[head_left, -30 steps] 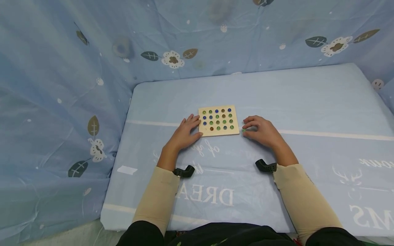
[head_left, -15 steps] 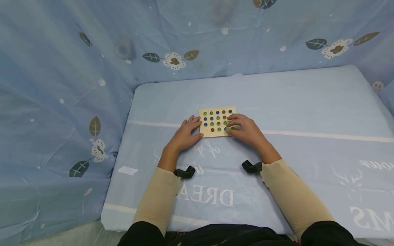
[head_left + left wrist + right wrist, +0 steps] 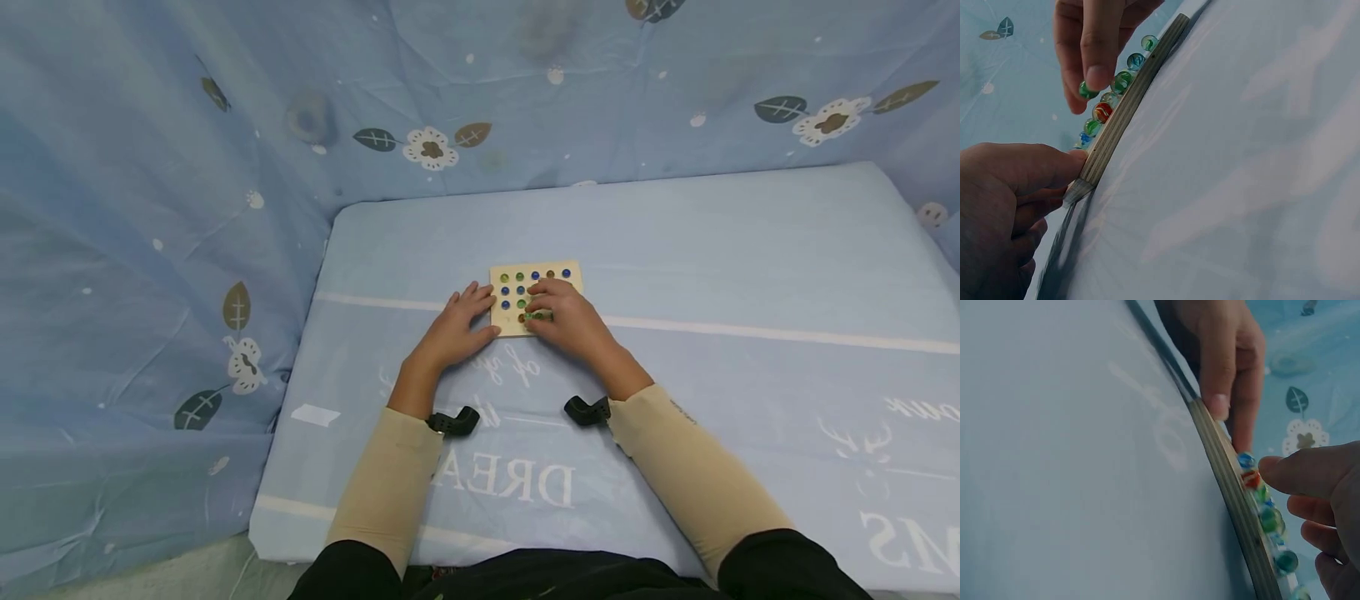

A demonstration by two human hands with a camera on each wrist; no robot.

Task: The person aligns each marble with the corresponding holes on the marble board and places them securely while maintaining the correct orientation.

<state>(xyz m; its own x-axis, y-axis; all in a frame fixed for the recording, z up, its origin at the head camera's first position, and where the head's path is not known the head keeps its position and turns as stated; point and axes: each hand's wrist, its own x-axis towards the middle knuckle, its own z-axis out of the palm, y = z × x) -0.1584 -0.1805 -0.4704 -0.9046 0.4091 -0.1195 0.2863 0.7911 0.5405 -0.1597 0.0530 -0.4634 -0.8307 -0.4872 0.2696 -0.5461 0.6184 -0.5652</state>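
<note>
A pale wooden board (image 3: 513,332) lies on the bed-like surface, with rows of coloured glass marbles sitting in it. My left hand (image 3: 455,331) holds the board at its left edge, thumb at the near left corner. Over the board, my right hand (image 3: 568,321) pinches a green marble (image 3: 1088,90) between thumb and fingers, above the near row. In that row a red marble (image 3: 1102,112) and several green and blue ones show in the left wrist view. The right hand covers the right part of the board in the head view.
The board rests on a light blue padded surface (image 3: 720,242) printed with white letters and stripes. Blue patterned fabric (image 3: 135,333) hangs at the left and back. A black strap mount (image 3: 453,422) sits at the left wrist, another (image 3: 587,411) at the right.
My right hand has moved left from beside the board to above its near row, carrying the green marble. The left hand has stayed at the board's left edge.
</note>
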